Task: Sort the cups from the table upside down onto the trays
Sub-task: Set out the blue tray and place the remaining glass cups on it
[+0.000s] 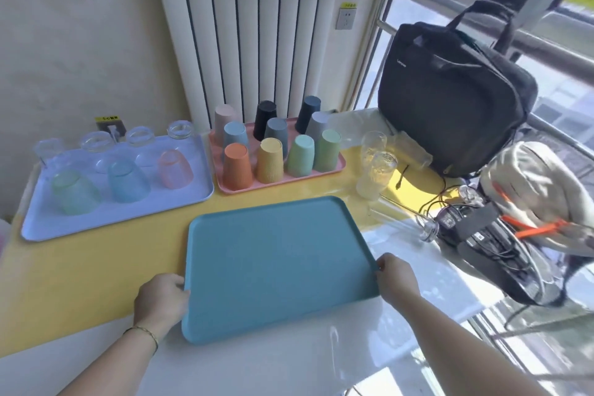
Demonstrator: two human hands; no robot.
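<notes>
My left hand (162,297) and right hand (397,278) grip the side edges of the teal tray (276,254); I'd seat it flat, close to the clear glasses (376,167).

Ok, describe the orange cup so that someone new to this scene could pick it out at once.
Start at the white radiator on the back wall; just below it lies the pink tray of upside-down cups. The orange cup stands at the left end of its front row, beside the yellow cup, the only orange one.

The teal tray (276,260), lavender tray (112,219) and pink tray (279,182) are plain; the yellow cup (270,162) is ribbed, the bag (450,106) black.
</notes>
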